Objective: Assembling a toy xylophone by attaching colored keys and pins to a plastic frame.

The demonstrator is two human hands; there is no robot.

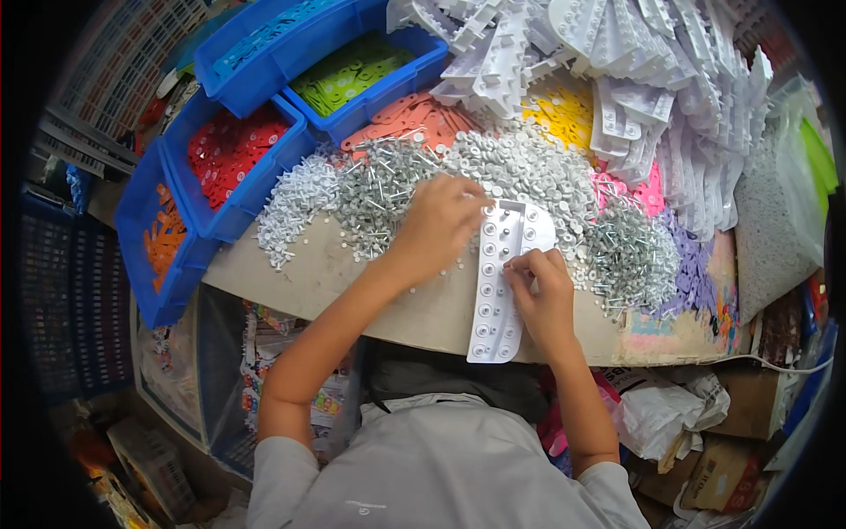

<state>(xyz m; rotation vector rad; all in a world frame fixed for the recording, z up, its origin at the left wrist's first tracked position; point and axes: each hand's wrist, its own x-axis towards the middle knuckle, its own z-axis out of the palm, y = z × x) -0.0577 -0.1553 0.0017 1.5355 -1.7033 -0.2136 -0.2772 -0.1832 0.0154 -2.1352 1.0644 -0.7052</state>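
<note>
A long white plastic part [490,304], rounded at its far end, lies on the table in front of me. Rows of round sockets run along it, and a few metal pins stand in its middle channel. At its far left edge, my left hand [439,225] has its fingers pinched together; whatever is in them is too small to make out. Over the part's right side, about halfway along, my right hand [545,295] is closed in a pinch, its fingertips hiding what they hold. Piles of metal pins [379,189] and small white caps [520,172] lie just beyond my hands.
Blue bins [225,229] at the left hold red, orange, green and blue flat pieces. White plastic parts [652,62] are heaped at the far right. Another metal pin pile [630,251], purple pieces [692,269] and a clear bag [771,207] sit at the right. The table's edge [414,339] runs before me.
</note>
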